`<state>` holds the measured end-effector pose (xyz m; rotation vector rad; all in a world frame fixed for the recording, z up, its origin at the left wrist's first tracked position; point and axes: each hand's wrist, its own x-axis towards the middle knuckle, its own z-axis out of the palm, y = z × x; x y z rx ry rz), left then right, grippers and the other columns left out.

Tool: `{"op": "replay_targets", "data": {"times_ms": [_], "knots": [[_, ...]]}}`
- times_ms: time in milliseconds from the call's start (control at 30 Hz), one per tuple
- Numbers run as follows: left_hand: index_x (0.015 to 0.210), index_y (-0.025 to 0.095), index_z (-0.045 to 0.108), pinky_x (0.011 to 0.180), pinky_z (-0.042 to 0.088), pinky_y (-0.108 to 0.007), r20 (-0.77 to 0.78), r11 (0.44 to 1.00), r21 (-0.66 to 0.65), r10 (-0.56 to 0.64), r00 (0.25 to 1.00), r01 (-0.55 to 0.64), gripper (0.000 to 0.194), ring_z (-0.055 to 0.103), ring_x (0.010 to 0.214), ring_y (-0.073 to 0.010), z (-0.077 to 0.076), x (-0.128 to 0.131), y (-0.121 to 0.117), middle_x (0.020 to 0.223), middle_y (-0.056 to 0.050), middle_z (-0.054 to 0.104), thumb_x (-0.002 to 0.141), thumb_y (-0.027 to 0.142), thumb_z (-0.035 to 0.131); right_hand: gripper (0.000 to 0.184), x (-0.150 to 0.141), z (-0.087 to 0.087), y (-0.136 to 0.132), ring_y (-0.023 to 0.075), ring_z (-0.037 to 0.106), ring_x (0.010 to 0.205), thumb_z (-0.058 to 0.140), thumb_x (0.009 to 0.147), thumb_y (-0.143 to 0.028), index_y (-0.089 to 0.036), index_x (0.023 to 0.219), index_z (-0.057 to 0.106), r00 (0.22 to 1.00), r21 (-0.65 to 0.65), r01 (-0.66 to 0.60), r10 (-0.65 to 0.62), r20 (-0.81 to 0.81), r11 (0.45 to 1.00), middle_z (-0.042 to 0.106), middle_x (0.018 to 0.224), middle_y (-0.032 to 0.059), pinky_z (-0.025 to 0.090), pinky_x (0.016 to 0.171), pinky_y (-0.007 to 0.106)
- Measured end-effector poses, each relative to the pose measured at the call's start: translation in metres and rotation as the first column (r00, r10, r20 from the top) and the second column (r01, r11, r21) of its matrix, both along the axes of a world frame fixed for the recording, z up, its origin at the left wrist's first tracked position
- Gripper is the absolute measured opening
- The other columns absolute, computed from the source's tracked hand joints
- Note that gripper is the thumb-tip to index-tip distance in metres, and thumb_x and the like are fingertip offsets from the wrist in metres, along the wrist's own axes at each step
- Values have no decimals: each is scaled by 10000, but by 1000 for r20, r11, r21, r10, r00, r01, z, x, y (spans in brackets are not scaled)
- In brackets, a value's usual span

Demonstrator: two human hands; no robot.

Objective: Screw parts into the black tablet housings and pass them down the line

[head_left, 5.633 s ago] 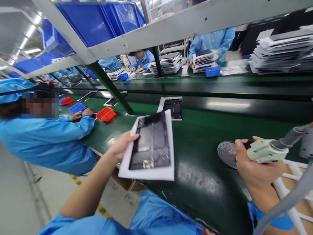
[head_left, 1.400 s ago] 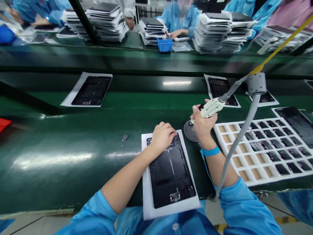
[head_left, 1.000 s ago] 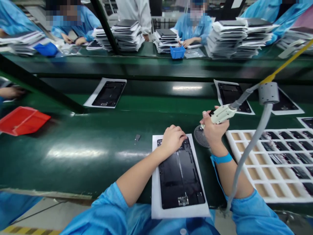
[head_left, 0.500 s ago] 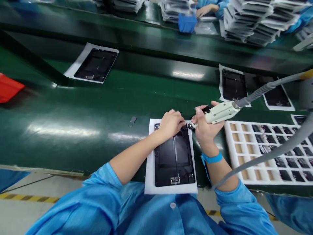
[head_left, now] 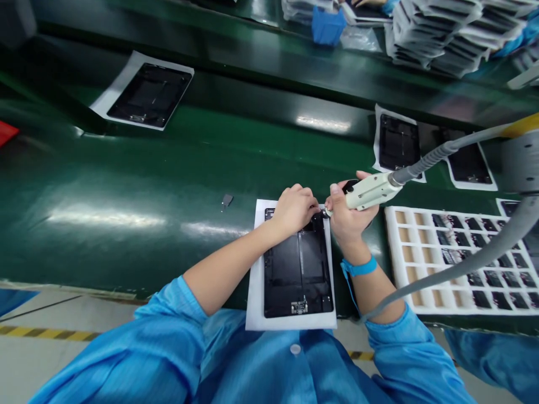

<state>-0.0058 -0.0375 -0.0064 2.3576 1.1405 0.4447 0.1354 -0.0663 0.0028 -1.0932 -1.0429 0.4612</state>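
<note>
A black tablet housing (head_left: 282, 275) lies on a white foam sheet (head_left: 255, 297) in front of me, with a small circuit board (head_left: 300, 307) at its near end. My left hand (head_left: 295, 209) rests over the far end of the housing, fingers curled and pinched near its far right corner; whatever they hold is hidden. My right hand (head_left: 347, 221) is wrapped round a pale electric screwdriver (head_left: 374, 191). The screwdriver slants down to the left, its tip close to my left fingertips at that corner. A blue wrist strap (head_left: 361, 267) circles my right wrist.
At the right stands a white foam tray (head_left: 393, 241) of small black parts. A grey hose (head_left: 467, 266) crosses over it. More housings on sheets lie at the back left (head_left: 151, 95) and back right (head_left: 399, 143). A small dark piece (head_left: 227, 200) lies left of the sheet.
The view has shifted slightly. The screwdriver tip now sits a little closer to my left fingertips. Both hands otherwise keep their places and grips.
</note>
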Motion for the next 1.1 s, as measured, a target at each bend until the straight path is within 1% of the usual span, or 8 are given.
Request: {"op": "replay_targets", "data": {"times_ms": [100, 233, 300, 400, 533, 800, 967, 1100], "knots": [[1109, 217, 909, 864, 445, -451, -6, 1000, -3, 0, 1000, 0, 205, 650, 1126, -305, 0, 0, 0, 1122, -85, 822, 1134, 333, 742, 590, -2, 0, -1, 110, 682, 623, 946, 897, -547, -275, 1307, 621, 999, -18, 23, -23, 25, 1000, 726, 884, -67, 617, 596, 284], [1097, 223, 911, 879, 453, -453, 2, 1000, 1, 5, 1000, -5, 200, 651, 1134, -306, -1, -1, 0, 1139, -83, 826, 1132, 323, 741, 584, 10, 16, 0, 72, 581, 503, 924, 915, -546, -286, 1330, 607, 999, -24, 43, -43, 0, 999, 770, 955, -59, 551, 504, 272], [1088, 224, 913, 882, 456, -458, 12, 1000, 6, 4, 1000, -4, 213, 649, 1136, -311, -2, -2, 1, 1147, -84, 827, 1137, 319, 728, 571, 28, 26, 4, 63, 560, 494, 916, 919, -534, -289, 1326, 598, 990, 34, 139, -138, -7, 990, 764, 961, -60, 551, 500, 270], [1072, 229, 916, 890, 463, -462, 27, 1000, 10, -1, 1000, 0, 232, 647, 1140, -318, -3, -1, 1, 1142, -89, 826, 1143, 312, 711, 567, 62, 30, 15, 65, 539, 502, 908, 900, -529, -293, 1295, 577, 949, 129, 315, -315, -15, 940, 742, 948, -62, 559, 503, 273], [1064, 236, 915, 909, 472, -460, 23, 1000, -8, 7, 1000, -7, 214, 652, 1148, -324, -2, -1, 1, 1146, -84, 829, 1137, 316, 730, 549, 89, 20, 28, 75, 522, 506, 863, 905, -538, -302, 1282, 542, 912, 84, 410, -411, -4, 908, 750, 1004, -47, 557, 496, 300], [1057, 246, 911, 914, 475, -449, 36, 1000, 4, 9, 999, -9, 210, 643, 1141, -312, -2, -2, 0, 1122, -82, 820, 1139, 314, 730, 599, 84, 8, 36, 72, 544, 532, 846, 921, -605, -286, 1331, 547, 929, 68, 366, -368, 23, 928, 751, 1052, -28, 577, 527, 303], [1052, 247, 907, 913, 465, -444, 46, 1000, -8, 11, 999, -11, 193, 637, 1136, -309, -3, -2, 0, 1132, -79, 820, 1131, 310, 742, 669, 84, 3, 38, 66, 532, 498, 913, 871, -640, -265, 1307, 571, 943, 84, 330, -332, 13, 940, 738, 995, -40, 547, 490, 287], [1046, 255, 909, 919, 468, -443, 52, 1000, 0, 11, 999, -11, 204, 622, 1127, -305, -4, -3, 0, 1114, -81, 807, 1131, 310, 731, 694, 86, -1, 39, 69, 535, 508, 901, 868, -679, -266, 1318, 570, 938, 64, 343, -346, 32, 937, 731, 984, -40, 558, 506, 294]]}}
